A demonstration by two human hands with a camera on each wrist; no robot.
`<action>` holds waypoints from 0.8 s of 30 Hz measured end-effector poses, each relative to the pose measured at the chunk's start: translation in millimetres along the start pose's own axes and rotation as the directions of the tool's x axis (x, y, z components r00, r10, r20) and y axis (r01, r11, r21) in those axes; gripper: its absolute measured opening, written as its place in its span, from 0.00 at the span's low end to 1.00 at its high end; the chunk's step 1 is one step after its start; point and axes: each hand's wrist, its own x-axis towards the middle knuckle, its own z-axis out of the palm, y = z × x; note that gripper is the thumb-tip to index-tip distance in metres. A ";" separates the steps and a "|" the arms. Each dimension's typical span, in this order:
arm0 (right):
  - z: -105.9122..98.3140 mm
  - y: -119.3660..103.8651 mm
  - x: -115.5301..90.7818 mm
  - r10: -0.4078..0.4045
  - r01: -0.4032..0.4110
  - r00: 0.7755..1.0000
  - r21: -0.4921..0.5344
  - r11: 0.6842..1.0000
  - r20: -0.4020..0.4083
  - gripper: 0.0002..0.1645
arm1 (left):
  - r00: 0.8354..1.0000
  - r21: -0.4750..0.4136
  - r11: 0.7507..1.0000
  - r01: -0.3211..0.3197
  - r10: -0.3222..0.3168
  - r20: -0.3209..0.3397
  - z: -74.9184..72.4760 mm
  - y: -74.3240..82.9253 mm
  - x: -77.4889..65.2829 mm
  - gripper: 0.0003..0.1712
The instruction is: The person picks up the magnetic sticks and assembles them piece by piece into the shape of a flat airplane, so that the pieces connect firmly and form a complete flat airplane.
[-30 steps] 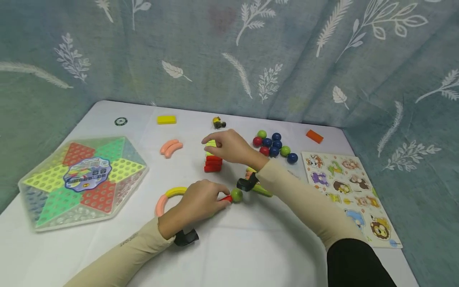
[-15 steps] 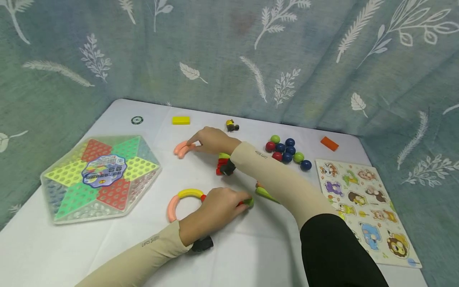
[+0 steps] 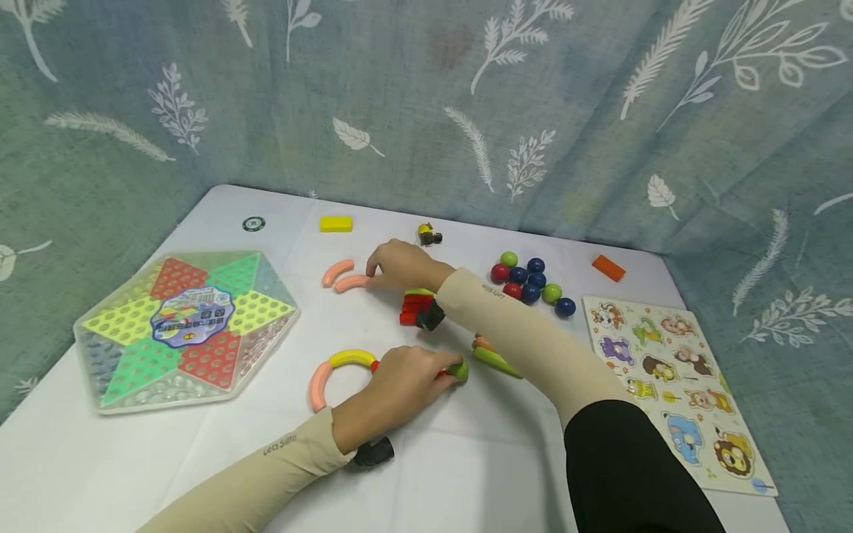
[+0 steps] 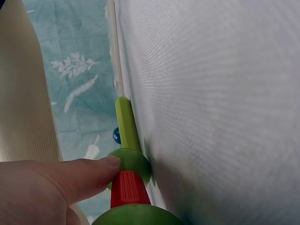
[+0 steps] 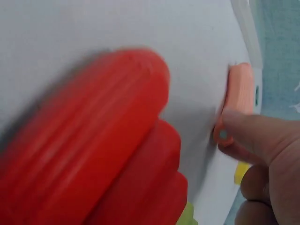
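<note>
My left hand (image 3: 408,381) pinches a green ball (image 3: 460,370) joined to a short red stick; in the left wrist view the thumb presses that ball (image 4: 136,161) and the red stick (image 4: 127,190) leads to a second green ball (image 4: 136,216). A yellow curved stick (image 3: 353,357) and a pink curved stick (image 3: 320,383) form an arc behind this hand. My right hand (image 3: 402,265) pinches the near end of another pink curved stick (image 3: 351,283); a further pink curved stick (image 3: 338,272) lies just beyond it. In the right wrist view, thumb and finger meet at the pink stick's end.
Red sticks (image 3: 415,307) are bundled under the right wrist. Light green sticks (image 3: 494,361) lie right of the left hand. Blue balls (image 3: 531,294), red and green ones cluster behind. A hexagonal game board (image 3: 186,333) is left, an animal puzzle board (image 3: 680,392) right.
The right hand went left from above the stack of sticks to the pink curved sticks, took one and drew it slightly right, apart from the other. The left hand keeps its ball.
</note>
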 end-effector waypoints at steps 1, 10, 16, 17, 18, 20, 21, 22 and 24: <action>1.2 1.6 -2.2 0.002 -0.002 1.000 0.001 1.000 -0.012 0.15 | 1.000 0.001 1.000 0.002 -0.002 -0.002 1.0 0.1 0.3 0.05; -7.8 28.4 -55.6 0.131 -0.111 0.975 0.116 0.987 -0.182 0.15 | 0.999 -0.018 1.000 0.017 -0.016 0.029 8.0 -0.1 3.0 0.09; -4.2 42.1 -129.2 0.319 -0.232 0.903 0.298 0.926 -0.287 0.15 | 0.999 -0.010 1.000 0.028 -0.027 0.040 5.2 0.0 4.1 0.08; -1.3 43.7 -142.5 0.349 -0.251 0.886 0.317 0.915 -0.305 0.15 | 0.999 -0.005 1.000 0.029 -0.028 0.040 4.6 -0.1 4.5 0.08; 2.1 44.9 -155.8 0.382 -0.269 0.865 0.343 0.900 -0.325 0.15 | 0.999 0.002 0.999 0.032 -0.032 0.039 4.0 -0.2 4.8 0.08; 8.5 44.2 -182.2 0.455 -0.312 0.823 0.399 0.862 -0.340 0.16 | 0.998 0.008 0.999 0.041 -0.041 0.038 3.2 -0.6 5.4 0.10; 12.3 42.8 -195.1 0.488 -0.328 0.803 0.429 0.842 -0.343 0.16 | 0.998 0.010 0.999 0.045 -0.045 0.040 3.0 -0.8 5.4 0.10; 16.7 41.2 -207.5 0.503 -0.335 0.791 0.440 0.833 -0.349 0.16 | 0.998 0.012 0.999 0.050 -0.050 0.042 3.2 -1.1 5.3 0.10; 27.3 35.2 -230.4 0.538 -0.351 0.764 0.471 0.810 -0.356 0.15 | 0.997 0.015 0.998 0.062 -0.063 0.046 4.2 -1.2 4.5 0.11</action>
